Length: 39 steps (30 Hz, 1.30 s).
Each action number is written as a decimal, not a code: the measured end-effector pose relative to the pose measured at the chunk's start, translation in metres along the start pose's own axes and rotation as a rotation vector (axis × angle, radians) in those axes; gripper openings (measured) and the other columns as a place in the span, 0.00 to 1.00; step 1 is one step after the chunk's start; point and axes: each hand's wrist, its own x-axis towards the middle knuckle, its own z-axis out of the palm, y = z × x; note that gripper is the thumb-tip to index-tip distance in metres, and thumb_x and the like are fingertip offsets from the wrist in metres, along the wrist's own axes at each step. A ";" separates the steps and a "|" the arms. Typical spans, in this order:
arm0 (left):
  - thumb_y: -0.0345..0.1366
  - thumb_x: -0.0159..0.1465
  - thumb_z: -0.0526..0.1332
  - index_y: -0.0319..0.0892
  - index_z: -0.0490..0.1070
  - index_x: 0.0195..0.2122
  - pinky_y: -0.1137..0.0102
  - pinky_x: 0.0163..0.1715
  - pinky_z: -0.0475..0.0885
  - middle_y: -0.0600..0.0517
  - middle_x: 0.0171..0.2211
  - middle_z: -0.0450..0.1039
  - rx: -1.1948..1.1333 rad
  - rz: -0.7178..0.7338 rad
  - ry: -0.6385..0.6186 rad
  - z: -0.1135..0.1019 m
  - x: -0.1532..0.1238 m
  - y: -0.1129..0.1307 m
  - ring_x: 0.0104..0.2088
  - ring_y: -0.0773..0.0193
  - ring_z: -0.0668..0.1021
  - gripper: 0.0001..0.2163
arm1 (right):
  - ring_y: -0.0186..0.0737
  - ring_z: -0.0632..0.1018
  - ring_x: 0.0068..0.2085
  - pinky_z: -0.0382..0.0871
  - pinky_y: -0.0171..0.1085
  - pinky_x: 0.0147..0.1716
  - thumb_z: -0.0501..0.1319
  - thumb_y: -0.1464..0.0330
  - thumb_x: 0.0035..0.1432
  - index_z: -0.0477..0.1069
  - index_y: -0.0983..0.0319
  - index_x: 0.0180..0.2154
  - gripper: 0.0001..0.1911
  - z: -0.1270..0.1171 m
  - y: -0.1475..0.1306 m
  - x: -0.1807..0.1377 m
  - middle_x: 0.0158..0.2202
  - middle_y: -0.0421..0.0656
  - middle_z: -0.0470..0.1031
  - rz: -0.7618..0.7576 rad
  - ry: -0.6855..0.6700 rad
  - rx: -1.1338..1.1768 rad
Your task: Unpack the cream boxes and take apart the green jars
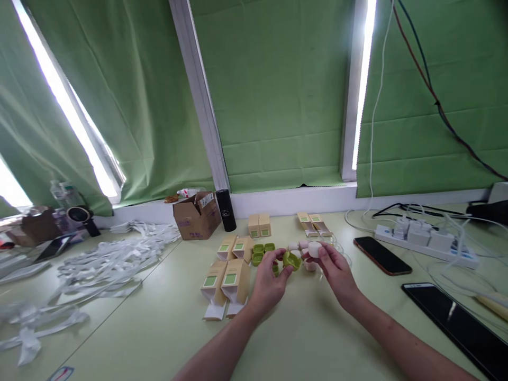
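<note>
My left hand [270, 281] pinches a small green cup-like piece [292, 260] between thumb and fingers. Just to the right, my right hand [336, 269] grips a small white rounded piece [314, 249] close to the green one, with a narrow gap between them. Small pale pink pieces [310, 266] lie behind and below the right fingers, partly hidden. Beyond the left hand sit several green square-shaped cups [264, 248]. Left of that hand stand several open beige cartons [235, 280] with green labels, their white flaps hanging toward me.
Farther back are closed beige boxes [260, 226], open cartons [313, 224], a black cylinder [226, 210] and a cardboard box [197, 217]. White straps [115, 259] spread at left. A phone [381, 255], a tablet [456, 323] and a power strip [428, 244] with cables lie right.
</note>
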 end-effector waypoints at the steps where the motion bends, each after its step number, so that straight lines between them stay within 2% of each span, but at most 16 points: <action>1: 0.33 0.63 0.67 0.43 0.75 0.54 0.60 0.48 0.75 0.45 0.47 0.79 -0.014 -0.001 0.006 -0.001 0.001 -0.001 0.46 0.55 0.79 0.17 | 0.49 0.83 0.42 0.78 0.47 0.42 0.65 0.44 0.61 0.76 0.59 0.47 0.26 -0.001 -0.001 0.002 0.42 0.48 0.83 0.038 -0.002 0.078; 5: 0.36 0.65 0.66 0.43 0.74 0.57 0.60 0.49 0.76 0.44 0.50 0.79 -0.072 0.017 0.058 0.000 0.001 -0.002 0.47 0.56 0.79 0.19 | 0.50 0.83 0.42 0.77 0.44 0.35 0.70 0.46 0.57 0.79 0.59 0.45 0.25 0.000 -0.004 0.003 0.46 0.49 0.82 0.138 -0.040 0.255; 9: 0.38 0.66 0.65 0.43 0.73 0.58 0.60 0.50 0.76 0.43 0.52 0.78 -0.101 0.009 0.089 0.000 0.001 -0.004 0.47 0.56 0.79 0.19 | 0.50 0.83 0.43 0.77 0.42 0.35 0.71 0.48 0.56 0.78 0.58 0.45 0.24 0.002 -0.005 0.001 0.42 0.49 0.83 0.202 -0.057 0.336; 14: 0.39 0.67 0.64 0.42 0.72 0.59 0.60 0.52 0.75 0.41 0.55 0.76 -0.148 -0.023 0.122 -0.003 0.002 -0.005 0.49 0.55 0.79 0.19 | 0.46 0.83 0.41 0.77 0.41 0.34 0.74 0.51 0.54 0.78 0.56 0.47 0.23 0.003 -0.013 0.001 0.42 0.46 0.83 0.184 -0.012 0.344; 17: 0.40 0.68 0.64 0.43 0.72 0.60 0.61 0.52 0.75 0.42 0.56 0.76 -0.173 -0.030 0.132 -0.003 0.001 -0.004 0.50 0.56 0.79 0.20 | 0.45 0.82 0.41 0.78 0.42 0.36 0.74 0.52 0.54 0.78 0.55 0.50 0.25 0.002 -0.019 0.000 0.44 0.45 0.82 0.138 -0.017 0.280; 20: 0.41 0.67 0.65 0.44 0.71 0.60 0.61 0.52 0.76 0.43 0.56 0.76 -0.180 -0.031 0.153 -0.004 0.001 -0.003 0.50 0.56 0.79 0.20 | 0.46 0.82 0.42 0.80 0.45 0.40 0.74 0.51 0.55 0.77 0.55 0.54 0.28 0.001 -0.023 0.000 0.42 0.45 0.81 0.085 -0.022 0.166; 24: 0.40 0.67 0.65 0.44 0.71 0.59 0.60 0.52 0.76 0.43 0.54 0.76 -0.158 -0.035 0.181 -0.005 0.001 -0.002 0.50 0.56 0.79 0.20 | 0.46 0.82 0.44 0.80 0.48 0.46 0.72 0.52 0.56 0.72 0.53 0.59 0.32 0.000 -0.022 0.002 0.44 0.44 0.81 -0.020 -0.014 0.001; 29: 0.39 0.67 0.65 0.44 0.71 0.59 0.59 0.54 0.75 0.44 0.53 0.77 -0.118 -0.038 0.213 -0.007 0.001 0.001 0.51 0.55 0.79 0.19 | 0.45 0.81 0.44 0.80 0.42 0.40 0.76 0.56 0.50 0.70 0.54 0.55 0.33 0.003 -0.011 0.005 0.45 0.43 0.75 -0.145 0.056 -0.051; 32: 0.39 0.68 0.64 0.44 0.71 0.59 0.58 0.53 0.76 0.43 0.52 0.77 -0.103 -0.035 0.226 -0.008 0.001 0.003 0.52 0.54 0.79 0.19 | 0.43 0.79 0.41 0.78 0.42 0.39 0.75 0.58 0.51 0.69 0.56 0.53 0.30 0.003 -0.003 0.004 0.45 0.44 0.76 -0.155 0.039 -0.108; 35: 0.38 0.68 0.64 0.44 0.71 0.59 0.59 0.53 0.76 0.44 0.52 0.77 -0.090 -0.021 0.244 -0.008 0.000 0.005 0.52 0.55 0.79 0.18 | 0.43 0.77 0.39 0.76 0.44 0.40 0.72 0.62 0.55 0.69 0.57 0.51 0.23 0.001 0.001 0.002 0.44 0.45 0.77 -0.187 -0.013 -0.249; 39: 0.39 0.68 0.64 0.45 0.71 0.59 0.60 0.53 0.76 0.45 0.51 0.77 -0.090 -0.006 0.254 -0.008 -0.001 0.006 0.51 0.55 0.79 0.18 | 0.47 0.76 0.44 0.74 0.48 0.46 0.65 0.68 0.60 0.72 0.57 0.50 0.15 -0.001 0.001 0.003 0.50 0.47 0.76 -0.344 -0.083 -0.497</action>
